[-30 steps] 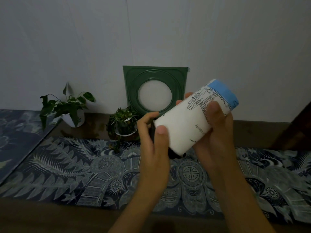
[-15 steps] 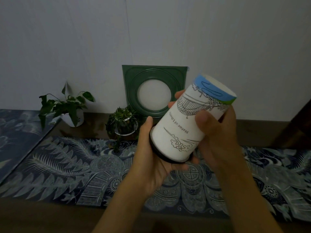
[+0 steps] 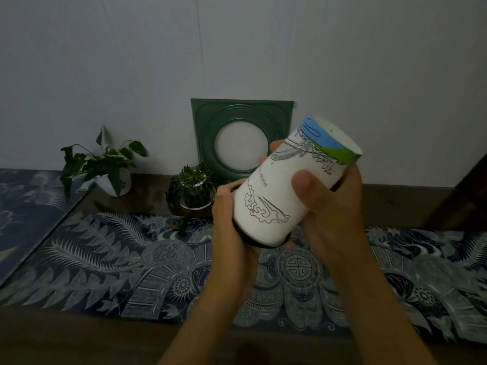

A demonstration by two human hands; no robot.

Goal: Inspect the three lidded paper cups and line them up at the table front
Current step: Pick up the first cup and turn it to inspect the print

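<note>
Cup (image 3: 287, 185) held upside down, tilted — left hand (image 3: 232, 233) cupping the black lid (image 3: 247, 239), right hand (image 3: 329, 204) wrapped round; small writing too blurred to read.

you hold the cup (image 3: 279, 196) upside down and tilted above the bench (image 3: 79, 338), left hand (image 3: 234, 238) at its lower lidded end, right hand (image 3: 332, 206) on its right side. runner (image 3: 105, 264) lies across the bench under it. behind: leafy plant (image 3: 105, 164) far left, small plant (image 3: 192, 185) centre, square plaque (image 3: 208, 122) against the wall (image 3: 131, 61).
</note>
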